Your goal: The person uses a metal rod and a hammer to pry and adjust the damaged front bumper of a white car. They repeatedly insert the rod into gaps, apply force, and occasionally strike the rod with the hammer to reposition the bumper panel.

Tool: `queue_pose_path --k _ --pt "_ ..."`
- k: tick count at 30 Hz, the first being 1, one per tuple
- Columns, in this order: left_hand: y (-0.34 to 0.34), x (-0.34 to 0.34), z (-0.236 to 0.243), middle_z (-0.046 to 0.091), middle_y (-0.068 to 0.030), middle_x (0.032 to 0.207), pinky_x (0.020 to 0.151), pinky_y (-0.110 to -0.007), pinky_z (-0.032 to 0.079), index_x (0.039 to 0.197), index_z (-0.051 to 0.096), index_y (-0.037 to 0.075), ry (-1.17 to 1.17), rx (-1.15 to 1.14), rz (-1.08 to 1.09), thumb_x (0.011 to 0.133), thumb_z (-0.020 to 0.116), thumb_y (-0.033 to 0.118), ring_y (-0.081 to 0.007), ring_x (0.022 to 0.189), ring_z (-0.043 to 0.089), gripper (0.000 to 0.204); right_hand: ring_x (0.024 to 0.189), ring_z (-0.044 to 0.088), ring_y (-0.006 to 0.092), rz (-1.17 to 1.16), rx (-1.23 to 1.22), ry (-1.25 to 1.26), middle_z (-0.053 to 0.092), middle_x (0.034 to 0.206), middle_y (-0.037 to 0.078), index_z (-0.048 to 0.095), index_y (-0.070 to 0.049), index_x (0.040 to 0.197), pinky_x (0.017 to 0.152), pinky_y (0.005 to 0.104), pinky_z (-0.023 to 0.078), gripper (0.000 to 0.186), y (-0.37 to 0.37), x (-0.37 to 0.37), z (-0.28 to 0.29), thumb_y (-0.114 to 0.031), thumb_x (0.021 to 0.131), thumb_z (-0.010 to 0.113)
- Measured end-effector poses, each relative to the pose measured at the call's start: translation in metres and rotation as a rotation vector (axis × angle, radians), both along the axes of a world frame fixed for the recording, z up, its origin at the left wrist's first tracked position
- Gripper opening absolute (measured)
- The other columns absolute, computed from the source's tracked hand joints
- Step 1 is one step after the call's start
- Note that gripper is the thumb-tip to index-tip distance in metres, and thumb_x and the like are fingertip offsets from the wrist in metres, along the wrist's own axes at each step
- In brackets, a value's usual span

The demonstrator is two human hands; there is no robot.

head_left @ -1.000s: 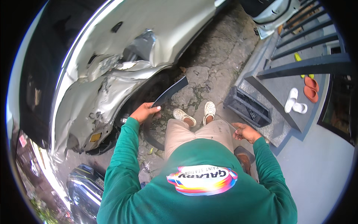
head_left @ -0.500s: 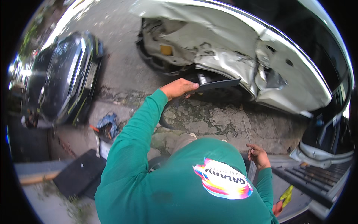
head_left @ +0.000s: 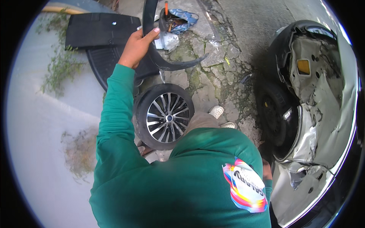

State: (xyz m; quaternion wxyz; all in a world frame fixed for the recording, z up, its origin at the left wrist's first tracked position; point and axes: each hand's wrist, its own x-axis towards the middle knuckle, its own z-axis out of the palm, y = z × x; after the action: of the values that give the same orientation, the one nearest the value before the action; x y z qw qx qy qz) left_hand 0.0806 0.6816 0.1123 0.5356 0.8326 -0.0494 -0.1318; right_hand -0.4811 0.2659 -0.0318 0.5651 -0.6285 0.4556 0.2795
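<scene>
My left hand [head_left: 137, 46] is raised at the upper left, closed around a long, black, curved wheel arch trim [head_left: 178, 65]. The trim's upper end runs toward the top edge of the picture, and its lower end sweeps to the right in a thin, pointed tip. Low on the right, a little of my right hand [head_left: 267, 171] shows beside my green shirt; its fingers are hidden. A silver car [head_left: 319, 125] with a crumpled, torn side stands to my right, its dark tyre [head_left: 270, 110] exposed under the damaged arch.
A loose wheel [head_left: 169, 117] with a spoked rim lies by my legs. Past it are a flat black panel [head_left: 102, 30], a ribbed black tray [head_left: 104, 62] and a blue cloth bag [head_left: 186, 19] with tools. Cracked, mossy concrete [head_left: 216, 72] runs between wall and car.
I have turned left, away from the car. The trim, held in front of the car's wheel arch before, is now over by the black panels. My right hand has dropped mostly out of sight.
</scene>
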Motion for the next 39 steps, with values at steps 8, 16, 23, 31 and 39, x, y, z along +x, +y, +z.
queue_pose_path --k 8,16,23,31,39 --pt "0.149 -0.070 -0.111 0.073 -0.0121 0.115 0.091 -0.034 0.051 0.127 0.066 -0.002 0.074 0.171 0.512 0.095 0.073 0.016 -0.0210 0.106 0.068 0.037 0.064 0.063 0.0158 0.090 -0.010 0.074 0.067 0.082 0.007 0.065 0.002 0.132 0.060 0.0308 0.053 0.050 -0.080 0.050 -0.057 -0.005 0.085 0.050" --pt "0.181 -0.034 -0.138 0.071 -0.0165 0.122 0.094 -0.036 0.051 0.124 0.064 -0.004 -0.265 0.077 0.900 0.095 0.071 0.013 -0.0252 0.111 0.068 0.034 0.063 0.063 0.0161 0.111 -0.012 0.041 0.066 0.077 0.006 0.070 0.000 0.128 0.057 0.0296 0.051 0.048 -0.061 0.061 -0.044 -0.002 0.083 0.050" --pt "0.194 0.058 -0.176 0.061 -0.0229 0.140 0.102 -0.039 0.050 0.142 0.050 -0.010 -0.048 -0.009 1.336 0.091 0.077 0.031 -0.0347 0.124 0.063 0.071 0.062 0.064 0.0173 0.000 -0.086 0.046 0.068 0.079 0.008 0.071 0.001 0.126 0.056 0.0310 0.052 0.047 -0.027 0.019 -0.021 0.000 0.083 0.051" --pt "0.116 -0.042 -0.394 0.071 -0.0173 0.124 0.099 -0.051 0.052 0.120 0.075 0.012 -0.049 1.303 -1.049 0.105 0.044 0.050 -0.0363 0.116 0.068 0.052 0.064 0.067 0.0180 -0.270 -0.084 0.147 0.072 0.081 0.010 0.071 -0.005 0.130 0.055 0.0328 0.053 0.048 0.025 -0.059 -0.055 0.001 0.087 0.050" --pt "-0.046 -0.049 -0.355 0.075 -0.0245 0.094 0.085 -0.046 0.052 0.094 0.078 0.000 0.025 0.694 -0.745 0.083 0.082 0.045 -0.0355 0.093 0.071 0.046 0.070 0.073 0.0173 -0.250 -0.063 0.388 0.078 0.090 0.010 0.068 -0.013 0.136 0.056 0.0339 0.058 0.054 0.082 -0.100 -0.046 0.001 0.089 0.046"
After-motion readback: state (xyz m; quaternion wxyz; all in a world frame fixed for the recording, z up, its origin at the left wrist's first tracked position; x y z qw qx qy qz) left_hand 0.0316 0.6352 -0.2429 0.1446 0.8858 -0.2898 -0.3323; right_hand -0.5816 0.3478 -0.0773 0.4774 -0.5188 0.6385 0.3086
